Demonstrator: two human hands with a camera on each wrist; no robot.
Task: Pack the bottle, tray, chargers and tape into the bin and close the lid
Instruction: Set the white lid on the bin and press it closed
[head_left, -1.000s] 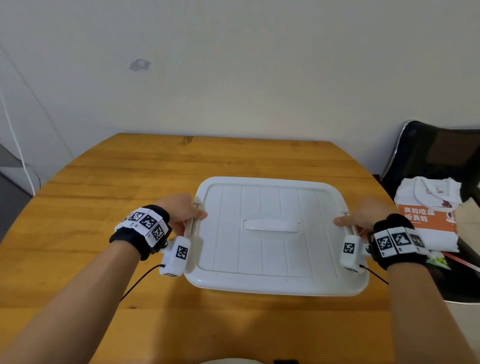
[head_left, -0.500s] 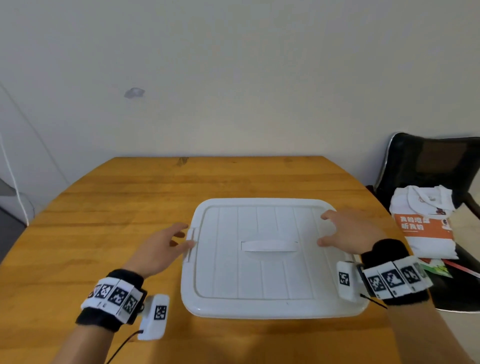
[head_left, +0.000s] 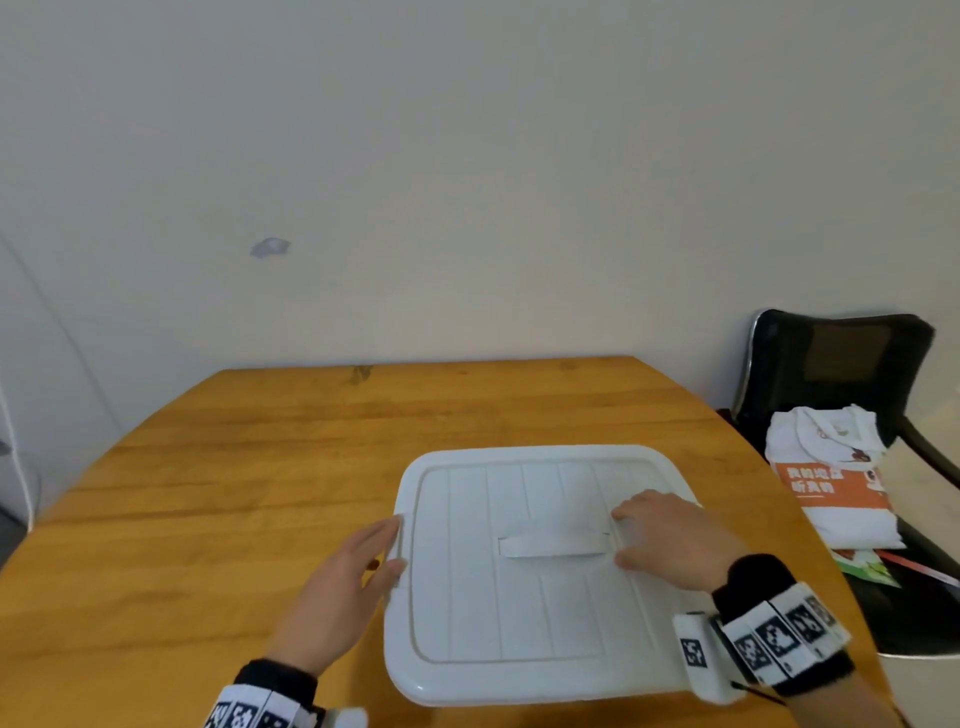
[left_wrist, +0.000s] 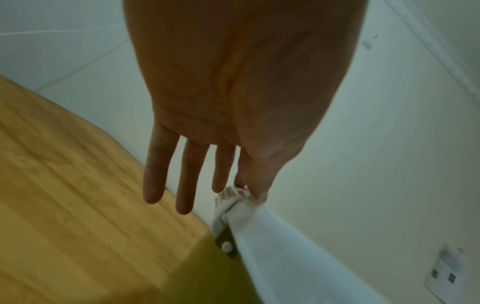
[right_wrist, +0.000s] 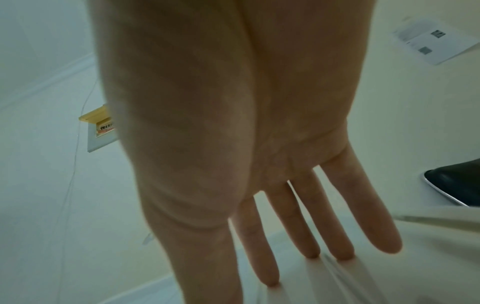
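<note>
The left hand (head_left: 347, 577) lay with straight fingers against the side latch (left_wrist: 228, 197), gripping nothing; the right hand (head_left: 670, 545) rested flat-fingered on the lid (head_left: 519, 613). The lid covered the bin on the table (head_left: 260, 467), contents hidden, so packing seemed finished, perhaps only latching left.

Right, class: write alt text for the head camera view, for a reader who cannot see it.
A white bin with its lid on sits on a wooden table; the right hand rests flat on the lid and the left hand touches its left edge. A black chair stands to the right.
</note>
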